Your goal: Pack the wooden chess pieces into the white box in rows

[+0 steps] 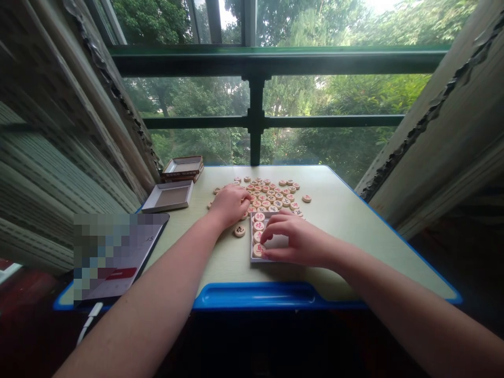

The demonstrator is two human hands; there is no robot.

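Discs of pale wood (271, 198), round, thick and marked with red or black characters, lie in a loose cluster on the cream, blue-edged table (342, 215), near its far side. Closer in sits a shallow, white-walled rectangular tray (279, 241), with a column of four red-marked wooden discs (259, 226) set along its left wall. The right hand (299, 239) reaches over this tray from the right, thumb and forefinger curved apart around the right side of the nearest red-marked disc (258, 251); whether they pinch it or only rest against it, I cannot tell. The left hand (232, 202) lies palm down at the cluster's left side, fingers bent among the loose discs, their tips partly hidden, so whether it grips one cannot be told. Just left of the tray, a single black-marked wooden disc (239, 231) lies face up, apart from the others. These discs look light, stiff and hard to damage; their smooth faces would probably slide under a flat finger, so the rounded rim, taken between thumb and fingertip on opposite sides, seems the surest hold. The tray looks thin and light, probably likely to shift if pushed, and best steadied by its wall.
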